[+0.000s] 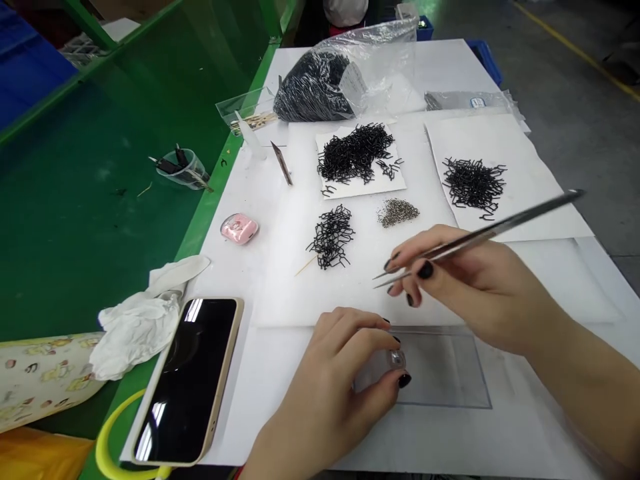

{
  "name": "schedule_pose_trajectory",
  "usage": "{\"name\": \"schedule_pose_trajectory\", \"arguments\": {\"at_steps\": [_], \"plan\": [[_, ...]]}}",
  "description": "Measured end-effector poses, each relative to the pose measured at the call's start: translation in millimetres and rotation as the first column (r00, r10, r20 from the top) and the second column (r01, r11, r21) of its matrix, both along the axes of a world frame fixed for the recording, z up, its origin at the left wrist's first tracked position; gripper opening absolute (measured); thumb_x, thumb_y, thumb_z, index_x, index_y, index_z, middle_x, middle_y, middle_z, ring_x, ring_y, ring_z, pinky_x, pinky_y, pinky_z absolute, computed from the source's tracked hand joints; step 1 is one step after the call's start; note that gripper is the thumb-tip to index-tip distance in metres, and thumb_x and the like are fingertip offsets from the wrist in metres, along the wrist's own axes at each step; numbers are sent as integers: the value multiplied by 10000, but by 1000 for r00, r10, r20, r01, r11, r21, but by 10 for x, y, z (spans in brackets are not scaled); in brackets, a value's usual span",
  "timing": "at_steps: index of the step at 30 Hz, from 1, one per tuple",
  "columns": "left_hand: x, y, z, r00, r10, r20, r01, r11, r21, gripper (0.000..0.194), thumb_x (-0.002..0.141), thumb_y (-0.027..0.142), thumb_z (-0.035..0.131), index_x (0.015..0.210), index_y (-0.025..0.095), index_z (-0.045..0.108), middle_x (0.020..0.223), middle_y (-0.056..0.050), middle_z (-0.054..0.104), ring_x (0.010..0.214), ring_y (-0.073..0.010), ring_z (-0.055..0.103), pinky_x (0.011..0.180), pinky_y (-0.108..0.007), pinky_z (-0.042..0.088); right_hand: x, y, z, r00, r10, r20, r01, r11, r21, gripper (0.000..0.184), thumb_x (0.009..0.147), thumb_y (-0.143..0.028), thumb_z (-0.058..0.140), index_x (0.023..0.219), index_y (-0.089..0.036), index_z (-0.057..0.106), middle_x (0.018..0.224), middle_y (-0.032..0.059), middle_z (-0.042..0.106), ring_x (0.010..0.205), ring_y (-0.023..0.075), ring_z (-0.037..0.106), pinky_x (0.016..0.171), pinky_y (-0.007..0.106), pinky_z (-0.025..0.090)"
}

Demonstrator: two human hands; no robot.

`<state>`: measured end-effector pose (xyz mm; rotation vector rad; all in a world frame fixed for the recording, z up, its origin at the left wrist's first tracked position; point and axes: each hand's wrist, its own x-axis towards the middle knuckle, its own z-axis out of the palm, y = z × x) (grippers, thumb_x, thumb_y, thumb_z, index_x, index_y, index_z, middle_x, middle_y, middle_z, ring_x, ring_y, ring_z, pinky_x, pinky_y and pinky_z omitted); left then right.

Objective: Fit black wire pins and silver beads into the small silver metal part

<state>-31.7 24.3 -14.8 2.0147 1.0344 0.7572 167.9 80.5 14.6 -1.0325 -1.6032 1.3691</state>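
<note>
My right hand [470, 287] grips a pair of metal tweezers [493, 230], their two tips apart with nothing visible between them. Low over a clear plastic plate [445, 370], my left hand [340, 380] pinches a small shiny, see-through piece [397, 360] between thumb and fingers; its exact kind is unclear. Beyond the hands, a small pile of tiny metallic bits [398, 212] lies on the white foam sheet [280, 287]. Beside it is a cluster of bent black pieces [333, 237], with a thin wooden stick [306, 265] at its edge.
More bent black pieces lie on a white card [360, 190] and a right-hand sheet [540, 173]. A filled plastic bag [320, 87] stands behind. On the left are a phone [193, 373], a pink case [240, 229], a blade [283, 163] and a cup [183, 170].
</note>
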Motion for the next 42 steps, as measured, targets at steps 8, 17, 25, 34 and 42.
{"name": "schedule_pose_trajectory", "arguments": {"at_steps": [8, 17, 25, 34, 42], "plan": [[7, -29, -28, 996, 69, 63, -68, 998, -8, 222, 798, 86, 637, 991, 194, 612, 1151, -77, 651, 1127, -265, 556, 968, -412, 469, -869, 287, 342, 912, 143, 385, -244, 943, 227, 94, 923, -133, 527, 936, -111, 618, 903, 38, 662, 830, 145, 607, 744, 290, 478], [-10, -47, -46, 998, 40, 48, -39, 999, -26, 268, 810, 97, 640, 1063, 183, 608, 1060, -72, 669, 993, -250, 607, 855, -396, 508, -1179, 362, 289, 739, 216, 639, -400, 903, 156, 121, 939, -116, 516, 886, -115, 626, 827, 34, 688, 740, 132, 606, 653, 263, 429], [-21, -53, -50, 1000, 11, 19, -11, 1000, -12, 202, 871, 167, 633, 1065, 177, 579, 1066, -66, 654, 1002, -246, 565, 870, -419, 473, -796, 494, 132, 581, 116, 806, -282, 957, 66, 212, 915, -263, 619, 1085, -137, 611, 925, 28, 648, 801, 140, 624, 719, 308, 541], [-25, -53, -70, 997, 38, 67, -39, 999, 25, 246, 845, 152, 671, 1067, 167, 567, 1049, -72, 645, 999, -232, 558, 864, -399, 487, -732, 515, -54, 502, -1, 865, -173, 980, 101, 245, 953, -332, 576, 1074, -122, 607, 964, 49, 639, 853, 153, 633, 766, 338, 560], [-71, -64, 12, 946, 129, 298, -178, 973, 146, 146, 888, 127, 614, 1019, 179, 576, 975, -45, 654, 952, -167, 581, 849, -325, 491, -404, -134, 335, 779, -50, 625, -109, 971, 214, 166, 905, -139, 493, 865, -218, 633, 825, -15, 658, 732, 105, 620, 621, 220, 504]]}}
